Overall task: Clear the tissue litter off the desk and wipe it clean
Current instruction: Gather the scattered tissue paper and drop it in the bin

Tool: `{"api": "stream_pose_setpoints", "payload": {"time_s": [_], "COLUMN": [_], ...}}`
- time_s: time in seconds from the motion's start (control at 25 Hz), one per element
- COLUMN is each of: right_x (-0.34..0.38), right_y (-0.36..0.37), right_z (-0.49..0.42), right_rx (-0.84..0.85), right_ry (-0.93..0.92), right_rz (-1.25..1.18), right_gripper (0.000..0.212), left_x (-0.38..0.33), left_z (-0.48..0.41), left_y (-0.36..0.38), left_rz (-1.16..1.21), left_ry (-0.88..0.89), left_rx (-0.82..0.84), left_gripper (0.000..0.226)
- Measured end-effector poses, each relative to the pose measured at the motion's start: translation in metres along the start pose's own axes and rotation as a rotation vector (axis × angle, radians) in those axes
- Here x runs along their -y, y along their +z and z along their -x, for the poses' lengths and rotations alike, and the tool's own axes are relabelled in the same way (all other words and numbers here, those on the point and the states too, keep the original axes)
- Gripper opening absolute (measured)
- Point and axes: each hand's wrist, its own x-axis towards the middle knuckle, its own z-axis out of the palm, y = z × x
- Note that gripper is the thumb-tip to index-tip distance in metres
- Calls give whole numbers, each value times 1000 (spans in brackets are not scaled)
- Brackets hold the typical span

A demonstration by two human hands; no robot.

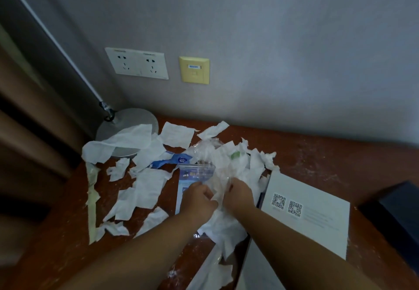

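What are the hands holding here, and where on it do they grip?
Both the left hand and right hand grip the crumpled tissue heap at its middle, side by side; clear plastic seems mixed in.

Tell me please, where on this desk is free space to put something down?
Bare desk lies at the back right, between wall, QR-code card and dark box. The left and centre are crowded: torn tissue from lamp base to the tissue heap.

torn white tissue scraps (140,190) — strewn | reddish-brown desk (317,160) — dusty
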Motion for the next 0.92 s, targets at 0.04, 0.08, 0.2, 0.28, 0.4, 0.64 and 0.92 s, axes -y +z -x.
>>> {"api": "stream_pose_setpoints", "payload": {"time_s": [0.04,0.08,0.2,0.28,0.4,0.64,0.92], "right_x": [2,4,14,24,40,58,84], "right_y": [-3,-8,-29,-45,-66,-91,-121], "right_z": [2,4,16,30,55,103,154], "right_rx": [-35,-64,-115,-136,-226,-477,-780], "right_ry": [1,-2,10,15,-28,56,89], "right_rz": [-26,-59,-167,-208,-259,-464,-587], "right_gripper": [35,34,30,28,5,20,8], "left_x": [-2,-4,-7,-9,-14,-5,14], "left_z": [1,3,11,18,33,76,108], "left_y": [-3,-8,-30,-48,-76,-135,-138], "left_rz": [28,63,103,113,158,251,56], "left_ry": [1,-2,34,92,189,285,248], "left_rx": [2,3,-26,-41,-63,-131,-29], "left_gripper": [12,11,15,22,23,8,19]}}
